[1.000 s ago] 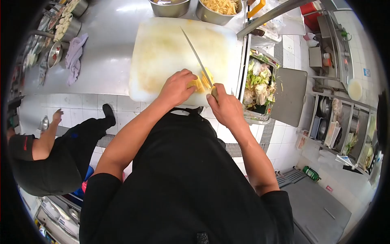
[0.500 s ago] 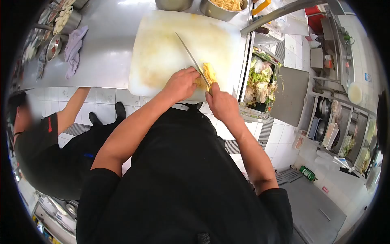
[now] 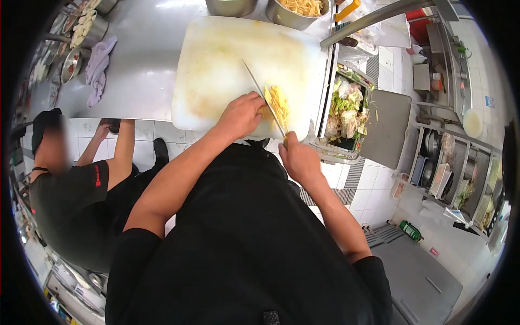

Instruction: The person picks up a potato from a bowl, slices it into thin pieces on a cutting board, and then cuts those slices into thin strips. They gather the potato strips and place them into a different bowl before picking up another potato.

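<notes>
Looking straight down at a big white cutting board (image 3: pixel 216 59) on a steel desk (image 3: pixel 143 59). The left hand (image 3: pixel 242 115) sits at the board's 5 o'clock corner, fingers curled under and pressed down on a yellow chunk (image 3: pixel 265 109), which is mostly hidden under the knuckles. The right hand (image 3: pixel 299 160) is off the board's near edge, at about 5 o'clock from the left one, with its fist wrapped tight round the handle of a long knife (image 3: pixel 264 96). The blade runs up toward 11 o'clock, right against the left hand's fingers. A little pile of yellow strips (image 3: pixel 280 101) lies on the board just on the 3 o'clock side of the blade, touching it.

At the board's 12 o'clock there are two metal bowls: one (image 3: pixel 297 11) is full of the same yellow sticks, and I can't tell what's in the other (image 3: pixel 230 5). A tub of leafy veg scraps (image 3: pixel 345 111) sits at 3 o'clock, just off the desk edge. A purple rag (image 3: pixel 97 67) lies on the desk at 9 o'clock, well apart from the board. A co-worker in black (image 3: pixel 70 184) is crouched at 8 o'clock, below the desk edge.
</notes>
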`<control>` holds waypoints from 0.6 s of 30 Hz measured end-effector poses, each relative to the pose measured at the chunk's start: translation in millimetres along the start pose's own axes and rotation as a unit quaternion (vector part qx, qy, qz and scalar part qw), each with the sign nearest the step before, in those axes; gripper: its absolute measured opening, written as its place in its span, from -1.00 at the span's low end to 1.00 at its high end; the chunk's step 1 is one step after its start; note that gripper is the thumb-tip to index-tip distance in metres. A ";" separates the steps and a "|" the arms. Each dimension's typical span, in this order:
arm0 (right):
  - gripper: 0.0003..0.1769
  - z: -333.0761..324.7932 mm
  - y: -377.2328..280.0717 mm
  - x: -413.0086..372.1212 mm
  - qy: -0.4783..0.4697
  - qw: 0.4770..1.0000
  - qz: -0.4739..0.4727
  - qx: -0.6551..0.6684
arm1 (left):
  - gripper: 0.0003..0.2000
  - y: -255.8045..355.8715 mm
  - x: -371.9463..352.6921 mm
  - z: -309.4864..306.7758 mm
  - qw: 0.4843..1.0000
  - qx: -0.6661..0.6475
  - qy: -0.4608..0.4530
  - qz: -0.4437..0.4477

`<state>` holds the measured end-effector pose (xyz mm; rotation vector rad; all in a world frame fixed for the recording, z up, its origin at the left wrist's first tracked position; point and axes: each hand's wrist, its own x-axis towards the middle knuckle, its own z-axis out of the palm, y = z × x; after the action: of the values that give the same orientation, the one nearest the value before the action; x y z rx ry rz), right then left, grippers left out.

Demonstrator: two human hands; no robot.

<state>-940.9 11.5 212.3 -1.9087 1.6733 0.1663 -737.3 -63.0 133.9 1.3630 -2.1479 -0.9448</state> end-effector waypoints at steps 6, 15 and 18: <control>-0.69 -27.2 -10.4 16.4 0.028 0.999 -0.040 0.001 | -0.72 1.7 2.1 1.0 1.000 0.003 -0.011 -0.002; -0.69 -19.3 -12.0 16.1 0.028 0.999 -0.021 0.016 | -0.73 -0.4 1.4 1.7 1.000 -0.012 0.000 -0.002; -0.70 9.2 -3.9 11.6 0.014 0.999 0.002 0.031 | -0.73 -3.2 -0.6 1.8 1.000 -0.016 0.008 -0.011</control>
<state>-932.4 6.3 200.8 -1.8702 1.6799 0.0887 -736.3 -62.8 130.3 1.3762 -2.1006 -0.9702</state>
